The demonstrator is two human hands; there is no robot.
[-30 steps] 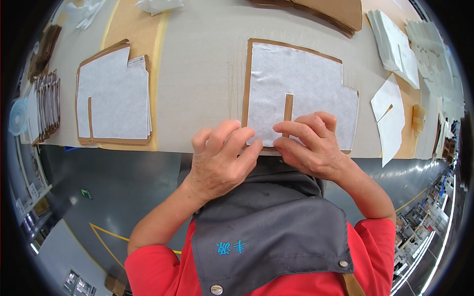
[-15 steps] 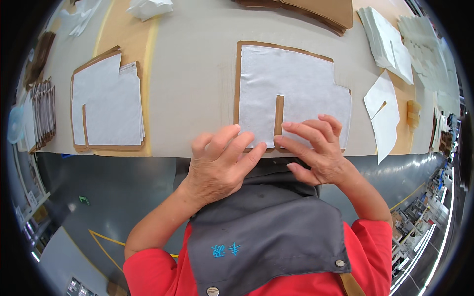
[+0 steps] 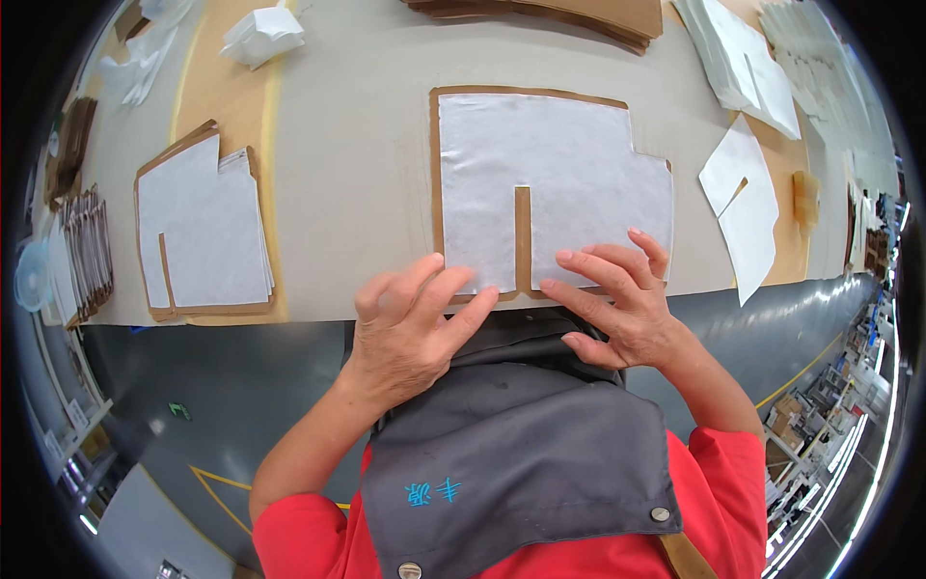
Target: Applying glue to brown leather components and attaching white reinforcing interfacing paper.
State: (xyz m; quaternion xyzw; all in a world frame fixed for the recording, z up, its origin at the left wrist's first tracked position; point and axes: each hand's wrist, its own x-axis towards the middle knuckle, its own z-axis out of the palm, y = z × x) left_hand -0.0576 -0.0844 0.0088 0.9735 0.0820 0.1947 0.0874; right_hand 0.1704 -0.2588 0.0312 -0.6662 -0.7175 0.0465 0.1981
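A white sheet (image 3: 569, 145) lies flat on a brown piece (image 3: 434, 183), which shows as a border along its left, top and bottom edges. A notch cuts its upper right corner, and a narrow slot rises from the near edge with brown visible through it. My left hand (image 3: 405, 328) rests fingertips on the sheet's near edge, left of the slot, fingers spread. To the right of the slot, my right hand (image 3: 617, 304) touches the same edge, fingers apart and thumb toward me. Neither hand grips anything.
A stack of similar white-and-brown pieces (image 3: 207, 232) lies at the left. Brown pieces (image 3: 559, 14) sit at the far edge. White sheets (image 3: 738, 68) are piled far right, above a loose slotted sheet (image 3: 743, 212) and a yellowish roll (image 3: 805, 201). Crumpled white material (image 3: 262, 37) lies far left.
The whole view has turned slightly, shifting the table. Against the sheet, my hands have barely moved, both fingertips still at its near edge; the right index finger sits a little closer to the slot's bottom.
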